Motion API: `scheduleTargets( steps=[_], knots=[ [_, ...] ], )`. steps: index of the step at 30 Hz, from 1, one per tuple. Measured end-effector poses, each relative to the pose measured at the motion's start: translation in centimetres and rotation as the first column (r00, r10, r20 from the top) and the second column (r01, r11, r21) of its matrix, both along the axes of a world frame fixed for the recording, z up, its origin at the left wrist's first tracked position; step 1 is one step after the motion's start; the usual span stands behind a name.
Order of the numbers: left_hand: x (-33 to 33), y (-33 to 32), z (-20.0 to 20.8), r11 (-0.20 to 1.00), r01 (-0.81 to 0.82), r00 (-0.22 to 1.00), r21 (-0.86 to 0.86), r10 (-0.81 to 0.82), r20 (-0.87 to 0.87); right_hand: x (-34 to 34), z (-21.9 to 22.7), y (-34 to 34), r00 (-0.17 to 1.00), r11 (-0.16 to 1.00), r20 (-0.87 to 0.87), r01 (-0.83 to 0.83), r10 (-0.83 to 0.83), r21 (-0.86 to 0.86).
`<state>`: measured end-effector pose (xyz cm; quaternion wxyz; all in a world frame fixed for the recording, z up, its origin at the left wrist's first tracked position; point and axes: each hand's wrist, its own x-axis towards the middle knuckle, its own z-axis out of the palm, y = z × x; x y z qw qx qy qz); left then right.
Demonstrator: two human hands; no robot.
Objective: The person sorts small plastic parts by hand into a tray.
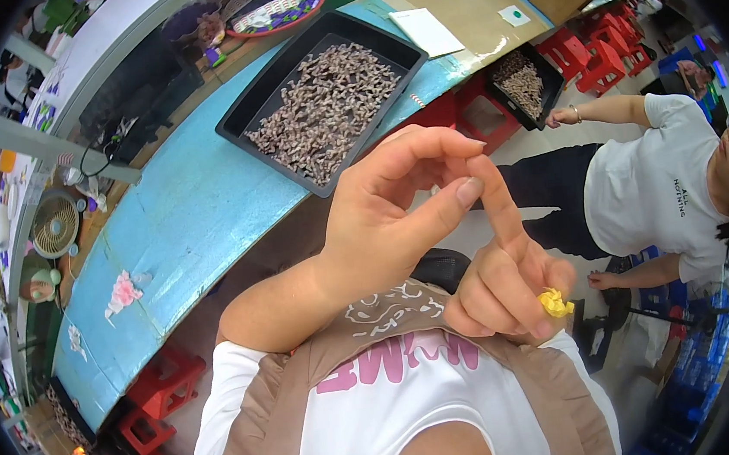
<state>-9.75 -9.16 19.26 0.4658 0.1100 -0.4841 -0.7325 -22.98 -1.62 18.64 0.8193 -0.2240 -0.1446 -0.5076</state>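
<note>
My left hand (pixel 398 211) is raised in front of my chest, its thumb and forefinger closed around the tip of my right forefinger. My right hand (pixel 503 280) points that forefinger up and curls its other fingers on a small crumpled yellow piece (pixel 553 303). Both hands hover above my white and brown shirt (pixel 397 398), well short of the long blue table (pixel 199 216).
A black tray (pixel 238 117) of small brownish pieces lies on the blue table, near a white sheet (pixel 427 31) and brown cardboard (pixel 475 5). At right a person in a white shirt (pixel 656 193) touches a second black tray (pixel 527 83). Red stools (pixel 166 388) stand below; a small fan (pixel 55 224) is at left.
</note>
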Motion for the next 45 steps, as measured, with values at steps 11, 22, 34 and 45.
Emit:
scheduleTargets(
  steps=[11, 22, 34, 45],
  knots=[
    [3.8, 2.1, -1.2, 0.921, -0.38, 0.916, -0.081, 0.387, 0.102, 2.4, -1.6, -2.2, 0.949, 0.95, 0.08, -0.309, 0.305, 0.047],
    [11.0, 3.4, -1.3, 0.871, -0.475, 0.879, -0.126, 0.477, -0.012, 9.4, -0.8, -1.4, 0.912, 0.91, 0.02, -0.409, 0.409, 0.067],
    [16.1, 2.9, -0.3, 0.982, -0.097, 0.994, -0.162, 0.088, -0.063, 15.2, -0.1, 0.2, 0.933, 0.938, 0.121, -0.344, 0.339, 0.027],
    [15.6, 2.2, -0.7, 0.987, -0.06, 0.998, -0.147, 0.057, -0.028, 15.7, -0.5, 1.0, 0.952, 0.966, 0.166, -0.256, 0.256, -0.025]
  ],
)
